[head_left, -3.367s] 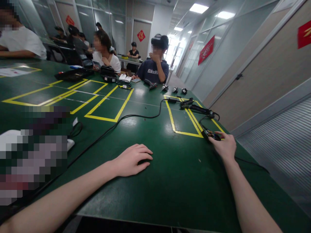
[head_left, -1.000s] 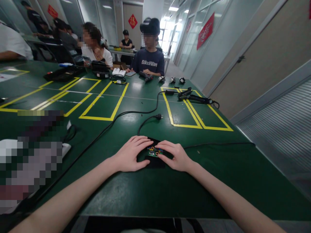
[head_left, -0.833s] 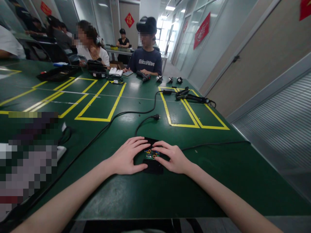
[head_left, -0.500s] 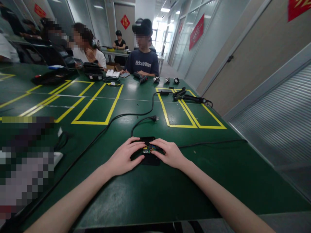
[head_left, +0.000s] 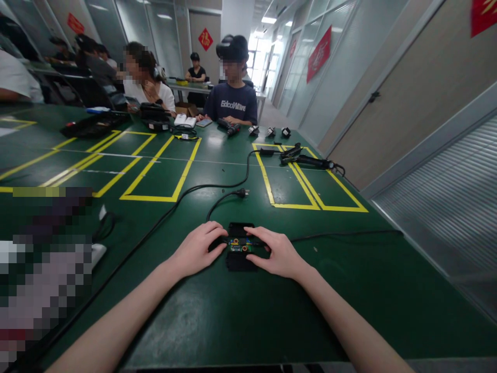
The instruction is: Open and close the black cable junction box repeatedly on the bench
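A small green circuit board (head_left: 239,245) with copper coils lies in the middle of an opened black plastic case. One case half (head_left: 242,226) shows above the board and the other (head_left: 240,262) below it. My left hand (head_left: 202,247) curves around the board's left end, thumb and fingers apart. At the right end, my right hand (head_left: 275,251) spans the case with its fingertips near the upper half and its thumb at the lower half. A black power cord with a plug (head_left: 243,192) runs behind my left hand. Another black cable (head_left: 341,233) leads away to the right.
On the green table (head_left: 248,321) are yellow tape rectangles (head_left: 149,199). A long black cable (head_left: 202,185) crosses the left side to a black tool (head_left: 310,159) at back right. A drill (head_left: 231,127) lies before a seated person (head_left: 233,98). Pixelated items lie at left.
My fingers have drawn apart and back from the board, the left hand to the left, so more of the board and both case halves show. The camera view has shifted slightly.
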Available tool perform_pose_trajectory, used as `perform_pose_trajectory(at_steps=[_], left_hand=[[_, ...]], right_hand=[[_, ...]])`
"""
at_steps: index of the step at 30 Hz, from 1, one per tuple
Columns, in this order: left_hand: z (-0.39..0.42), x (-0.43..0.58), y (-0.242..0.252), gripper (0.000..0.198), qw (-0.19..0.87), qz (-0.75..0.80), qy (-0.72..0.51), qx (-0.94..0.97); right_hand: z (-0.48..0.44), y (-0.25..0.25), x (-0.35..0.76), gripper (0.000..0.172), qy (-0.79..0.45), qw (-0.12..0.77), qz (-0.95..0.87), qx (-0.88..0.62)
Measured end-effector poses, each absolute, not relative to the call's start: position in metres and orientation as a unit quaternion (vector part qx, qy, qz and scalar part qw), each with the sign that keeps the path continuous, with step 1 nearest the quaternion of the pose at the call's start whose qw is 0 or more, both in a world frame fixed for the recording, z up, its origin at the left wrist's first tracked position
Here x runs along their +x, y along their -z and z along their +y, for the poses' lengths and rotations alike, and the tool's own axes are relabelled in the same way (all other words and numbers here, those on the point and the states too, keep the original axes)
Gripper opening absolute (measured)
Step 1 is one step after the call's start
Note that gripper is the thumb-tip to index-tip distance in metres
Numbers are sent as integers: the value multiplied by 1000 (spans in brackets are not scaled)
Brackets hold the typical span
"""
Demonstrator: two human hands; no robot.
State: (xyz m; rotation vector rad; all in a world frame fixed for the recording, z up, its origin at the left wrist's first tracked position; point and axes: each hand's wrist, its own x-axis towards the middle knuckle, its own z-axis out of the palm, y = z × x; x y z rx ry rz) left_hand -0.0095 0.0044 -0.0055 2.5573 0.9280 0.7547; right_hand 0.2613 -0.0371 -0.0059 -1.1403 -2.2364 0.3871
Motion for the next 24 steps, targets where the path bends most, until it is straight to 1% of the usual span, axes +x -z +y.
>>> perform_pose_trajectory(at_steps=[2,6,10,18,21,24], left_hand=[[6,-10,6,9,149,325,-253,899],[8,-10,6,15,148,333,-234,901],[11,-10,6,16,137,339,-236,900],[10,-12,5,22,134,341,-235,900],[10,-13,5,24,126,341,-241,900],[8,-14,2,27,107,345,-264,894]], right_hand=[[-36,7,261,55,-150,303,-835,-435],[-32,12,257,50,-147,314,-830,-438],[-29,14,255,46,-127,312,-842,-421],[-34,9,261,43,-43,227,-881,-413],[-36,7,261,42,-18,213,-888,-407],[-36,4,261,43,2,218,-887,-406]])
